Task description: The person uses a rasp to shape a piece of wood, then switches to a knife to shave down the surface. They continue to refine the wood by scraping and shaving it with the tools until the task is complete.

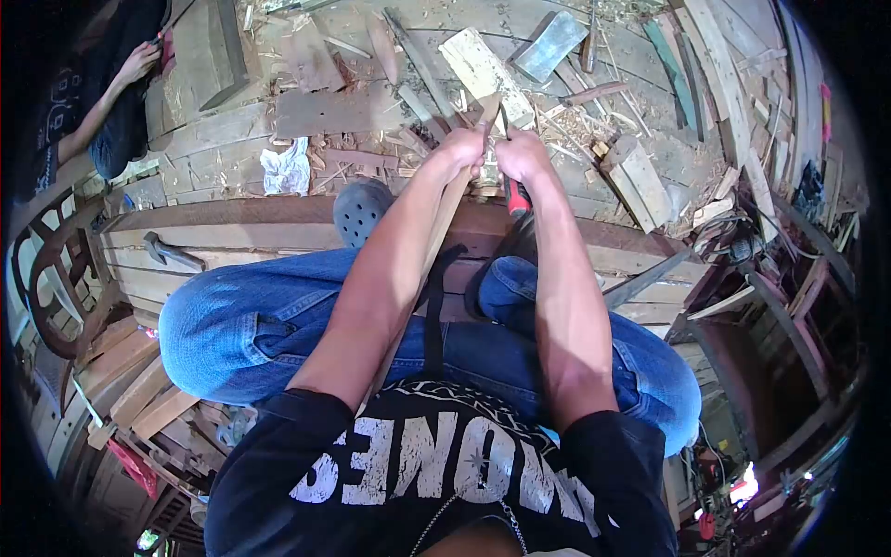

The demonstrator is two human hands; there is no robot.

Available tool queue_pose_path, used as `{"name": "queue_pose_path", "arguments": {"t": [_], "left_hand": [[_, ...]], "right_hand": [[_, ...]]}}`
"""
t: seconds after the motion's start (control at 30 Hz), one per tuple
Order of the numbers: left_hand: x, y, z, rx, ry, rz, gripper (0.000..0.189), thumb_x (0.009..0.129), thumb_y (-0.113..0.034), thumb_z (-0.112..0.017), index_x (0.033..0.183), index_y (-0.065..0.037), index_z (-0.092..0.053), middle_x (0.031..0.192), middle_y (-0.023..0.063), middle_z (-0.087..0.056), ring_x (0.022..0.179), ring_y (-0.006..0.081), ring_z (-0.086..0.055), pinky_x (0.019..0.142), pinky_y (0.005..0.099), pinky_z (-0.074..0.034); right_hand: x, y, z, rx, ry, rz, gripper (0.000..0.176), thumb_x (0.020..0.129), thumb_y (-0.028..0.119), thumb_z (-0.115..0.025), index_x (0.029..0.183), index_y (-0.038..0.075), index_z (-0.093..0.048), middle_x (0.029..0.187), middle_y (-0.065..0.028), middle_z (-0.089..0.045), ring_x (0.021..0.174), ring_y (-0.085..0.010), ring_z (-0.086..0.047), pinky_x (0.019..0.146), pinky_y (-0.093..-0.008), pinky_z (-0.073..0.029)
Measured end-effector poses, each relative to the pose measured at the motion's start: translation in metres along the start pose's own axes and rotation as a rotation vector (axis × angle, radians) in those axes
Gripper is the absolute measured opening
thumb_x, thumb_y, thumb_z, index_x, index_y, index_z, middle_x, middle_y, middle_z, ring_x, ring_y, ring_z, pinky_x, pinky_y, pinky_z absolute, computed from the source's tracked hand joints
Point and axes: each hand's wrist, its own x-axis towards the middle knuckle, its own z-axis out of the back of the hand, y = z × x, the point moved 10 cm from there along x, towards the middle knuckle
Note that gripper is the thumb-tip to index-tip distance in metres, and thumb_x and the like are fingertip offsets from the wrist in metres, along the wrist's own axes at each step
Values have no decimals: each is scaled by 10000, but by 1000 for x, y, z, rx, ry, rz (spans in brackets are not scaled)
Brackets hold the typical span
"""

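Note:
My left hand (458,154) is closed around a long thin wooden strip (449,209). The strip's narrow tip pokes out beyond my fingers, and its other end runs back under my left forearm toward my lap. Right beside it, my right hand (522,156) is closed on a knife with a red and black handle (516,197). A dark narrow blade (503,119) rises from that fist, close against the strip's tip. Beneath both hands stands a small wooden block (485,176), partly hidden. Just beyond them lies a pale wood block (475,67).
Wood offcuts and shavings cover the plank floor. A grey metal-like block (551,46) lies far off, a crumpled white cloth (285,168) to the left. A hammer (172,252) rests on the beam (232,215). Another person's hand (139,62) shows at upper left. Stacked wood stands right.

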Motion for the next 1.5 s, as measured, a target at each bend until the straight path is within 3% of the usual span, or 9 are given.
{"name": "queue_pose_path", "arguments": {"t": [0.3, 0.43, 0.47, 0.57, 0.6, 1.1, 1.17, 1.37, 1.5], "left_hand": [[7, 3, 3, 188, -55, 31, 522, 974, -401, -301, 635, -41, -466, 524, 17, -415, 443, 136, -380, 445, 312, -362], [5, 4, 6, 176, -51, 14, 502, 972, -396, -312, 655, -38, -464, 535, 16, -401, 451, 132, -378, 434, 295, -360], [11, 8, 5, 142, -37, 9, 493, 971, -386, -316, 656, -36, -462, 540, 14, -400, 455, 133, -376, 435, 296, -359], [7, 5, 6, 73, -72, 27, 591, 959, -412, -314, 609, 21, -511, 496, 83, -476, 455, 222, -494, 597, 396, -452], [-14, -12, 0, 55, -30, -18, 490, 970, -371, -325, 632, -43, -456, 543, 17, -411, 449, 133, -373, 438, 290, -359], [5, -4, 6, 190, -44, -37, 547, 968, -383, -305, 636, 12, -488, 492, 79, -434, 441, 197, -459, 557, 381, -425], [3, -2, 6, 144, -41, -16, 495, 956, -333, -341, 648, 17, -505, 517, 78, -461, 452, 186, -469, 519, 361, -416], [-6, -5, 5, 73, -49, 12, 244, 881, -117, -433, 725, 23, -557, 569, 56, -483, 448, 150, -437, 397, 308, -366], [10, 8, 4, 15, -1, 7, 413, 951, -306, -385, 683, -5, -478, 583, 70, -469, 458, 156, -434, 401, 321, -361]], "right_hand": [[4, 33, 14, -286, -134, 129, 429, 799, 227, -466, 1114, -50, -554, 1050, -237, -599, 964, -294, -612, 832, -333, -478], [23, 7, -4, -87, 87, -49, 588, 765, 230, -506, 1274, -54, -428, 1013, -257, -609, 896, -308, -632, 792, -357, -483], [25, 6, -2, -183, -12, -1, 452, 849, 336, -433, 1052, -42, -573, 964, -221, -630, 949, -309, -610, 838, -348, -476], [23, -4, 1, -64, -120, -26, 474, 823, 305, -462, 1126, -52, -535, 1059, -248, -590, 1023, -321, -577, 896, -353, -442], [20, -3, 4, -64, -114, -23, 474, 823, 305, -462, 1126, -52, -535, 1059, -248, -590, 1023, -321, -577, 896, -353, -442], [15, 20, 6, -156, -19, -70, 511, 832, 375, -514, 1097, -60, -558, 1076, -249, -586, 999, -327, -590, 851, -357, -466], [17, 24, 3, -204, -27, -36, 579, 810, 328, -513, 1267, -21, -447, 1063, -251, -596, 984, -320, -604, 851, -351, -467], [15, 37, 1, -282, 69, 0, 455, 749, 379, -597, 985, -7, -645, 1041, -221, -613, 989, -351, -591, 854, -368, -464], [18, 21, 13, -164, -146, -35, 418, 784, 292, -526, 1021, -40, -615, 1039, -227, -612, 987, -324, -601, 849, -350, -479]]}}
